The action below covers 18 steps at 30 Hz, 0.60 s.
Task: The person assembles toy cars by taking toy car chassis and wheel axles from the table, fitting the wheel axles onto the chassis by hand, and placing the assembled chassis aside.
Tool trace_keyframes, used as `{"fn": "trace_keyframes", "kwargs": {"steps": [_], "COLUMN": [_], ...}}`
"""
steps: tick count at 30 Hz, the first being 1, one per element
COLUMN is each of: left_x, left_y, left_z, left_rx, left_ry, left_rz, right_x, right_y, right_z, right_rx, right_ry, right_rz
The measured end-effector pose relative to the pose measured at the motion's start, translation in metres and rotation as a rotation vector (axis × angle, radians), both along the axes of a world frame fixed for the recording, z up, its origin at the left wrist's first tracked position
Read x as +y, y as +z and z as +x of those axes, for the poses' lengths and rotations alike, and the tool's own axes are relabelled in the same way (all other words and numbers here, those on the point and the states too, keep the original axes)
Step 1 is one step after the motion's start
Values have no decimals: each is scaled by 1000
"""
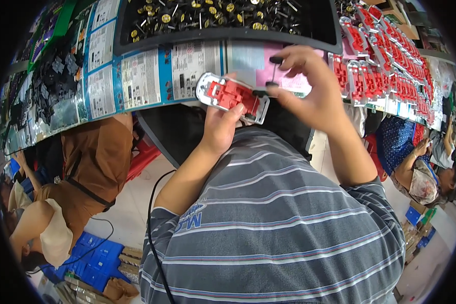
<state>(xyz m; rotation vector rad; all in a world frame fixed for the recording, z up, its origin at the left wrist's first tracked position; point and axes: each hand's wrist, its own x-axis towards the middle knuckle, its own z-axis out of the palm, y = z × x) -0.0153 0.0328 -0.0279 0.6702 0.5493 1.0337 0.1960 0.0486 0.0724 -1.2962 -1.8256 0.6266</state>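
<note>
My left hand grips a toy car body, a white shell with a red part inside, its thumb pressed on the red part. Between the fingers and thumb of my right hand is a wheel axle, a thin metal rod with a black wheel at either end. It stands nearly upright, just right of the car body. A further black wheel shows at the car body's right end, close to my right thumb; whether it is fitted there I cannot tell.
Beyond my hands stands a black tray full of wheel axles. Many red and white toy car bodies lie in rows at the right. Black parts are heaped at the left on the printed table covering. People sit on both sides.
</note>
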Motion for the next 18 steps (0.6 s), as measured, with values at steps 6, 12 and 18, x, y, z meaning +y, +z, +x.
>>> {"fn": "trace_keyframes", "kwargs": {"steps": [6,12,18], "left_x": [1,-4,-6], "left_y": [14,15,12], "left_z": [-5,-2,-2], "left_rx": [24,64,108], "left_ry": [45,67,73], "left_rz": [19,67,113], "right_x": [-45,-48,-49], "right_y": [-24,-23,-27], "right_z": [-14,-18,-23], "right_rx": [112,66,29], "right_ry": [29,10,9], "right_rz": [-181,-145,-72]}}
